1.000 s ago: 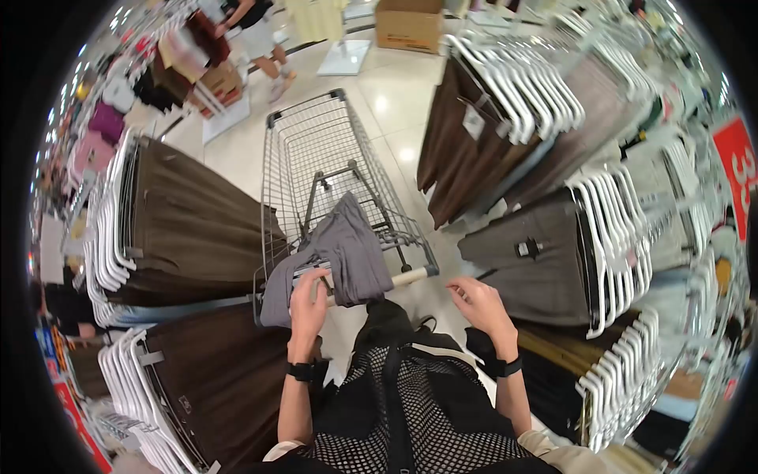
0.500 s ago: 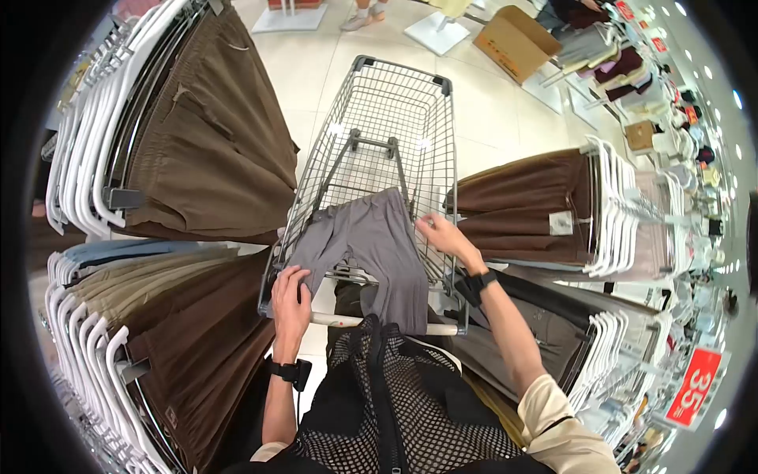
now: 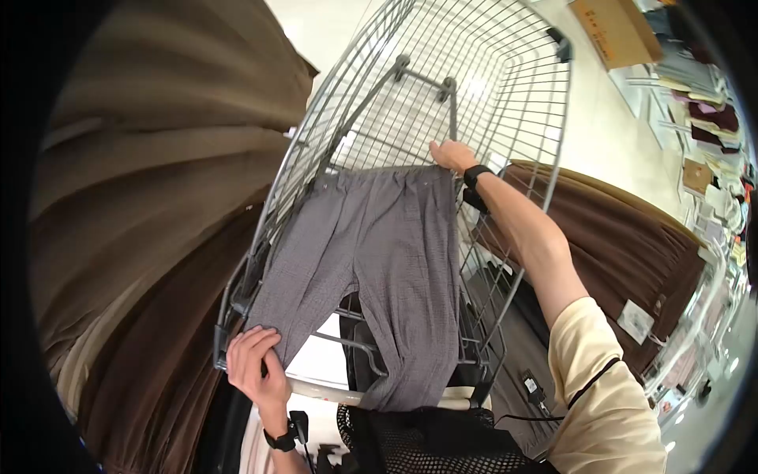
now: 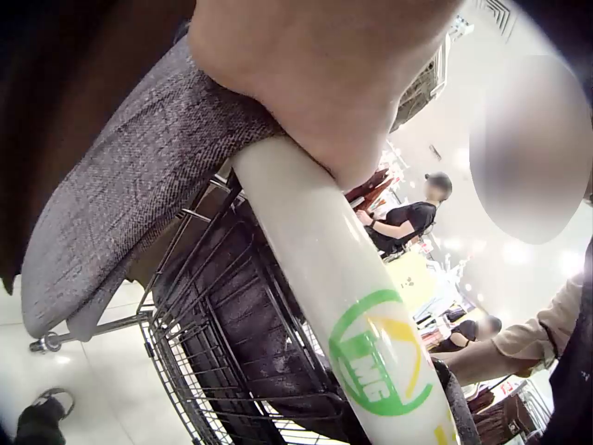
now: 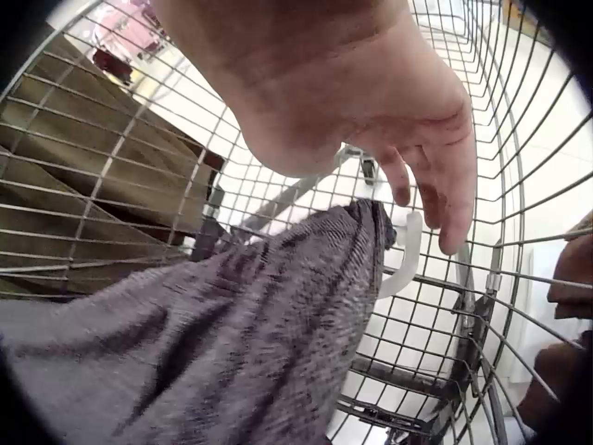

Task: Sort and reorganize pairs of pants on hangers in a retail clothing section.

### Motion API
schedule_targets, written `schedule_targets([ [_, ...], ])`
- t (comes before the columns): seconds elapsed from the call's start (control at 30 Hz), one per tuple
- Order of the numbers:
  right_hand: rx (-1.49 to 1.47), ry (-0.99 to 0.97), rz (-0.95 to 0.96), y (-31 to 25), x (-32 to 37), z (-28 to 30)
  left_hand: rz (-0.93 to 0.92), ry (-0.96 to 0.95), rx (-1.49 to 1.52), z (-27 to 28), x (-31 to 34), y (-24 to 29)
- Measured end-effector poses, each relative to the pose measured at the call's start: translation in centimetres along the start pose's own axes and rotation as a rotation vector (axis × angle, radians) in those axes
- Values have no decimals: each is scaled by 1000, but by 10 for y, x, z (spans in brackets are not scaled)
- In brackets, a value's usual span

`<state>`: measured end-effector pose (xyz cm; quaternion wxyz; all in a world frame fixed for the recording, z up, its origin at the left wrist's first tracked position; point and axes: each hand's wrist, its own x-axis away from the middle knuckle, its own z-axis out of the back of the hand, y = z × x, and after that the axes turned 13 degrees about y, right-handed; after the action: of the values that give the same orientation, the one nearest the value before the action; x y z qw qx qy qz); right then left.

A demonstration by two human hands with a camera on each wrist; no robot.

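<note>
Grey trousers [image 3: 363, 237] lie spread over the near end of a wire shopping cart [image 3: 513, 103], waistband toward the cart's inside and legs over the pale handle [image 3: 324, 391]. My left hand [image 3: 259, 365] rests on one trouser leg at the handle's left end; in the left wrist view grey cloth [image 4: 139, 185] drapes beside the handle [image 4: 315, 269] under that hand. My right hand [image 3: 454, 156] is inside the basket, just beyond the waistband's right corner. In the right wrist view its fingers [image 5: 454, 209] hang loosely beside the waistband, near a white curved piece [image 5: 405, 260].
Brown trousers [image 3: 158, 197] hang close along the cart's left side. More brown trousers [image 3: 608, 253] hang on a rack at right. A cardboard box [image 3: 616, 33] stands on the floor at far right. A person in black [image 4: 412, 221] appears in the left wrist view.
The trousers have been spread flatter and straighter across the cart. My right hand has moved forward into the basket beyond the waistband; my left has come onto the trouser leg. The view has come closer.
</note>
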<state>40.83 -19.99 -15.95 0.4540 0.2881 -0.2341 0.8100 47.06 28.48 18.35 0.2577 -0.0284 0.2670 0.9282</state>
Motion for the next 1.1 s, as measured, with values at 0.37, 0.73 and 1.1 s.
schedule_targets([
  [0.37,143,-534,-17,-23,9,-26,66,-35,-34,-6,-1,-1],
  [0.73,143,-447,332,-6,47,-5,39,13,60,1,-7,2],
  [1.1,-184,505,277,-29,273,87,-118,-93,155,21,1,-4],
])
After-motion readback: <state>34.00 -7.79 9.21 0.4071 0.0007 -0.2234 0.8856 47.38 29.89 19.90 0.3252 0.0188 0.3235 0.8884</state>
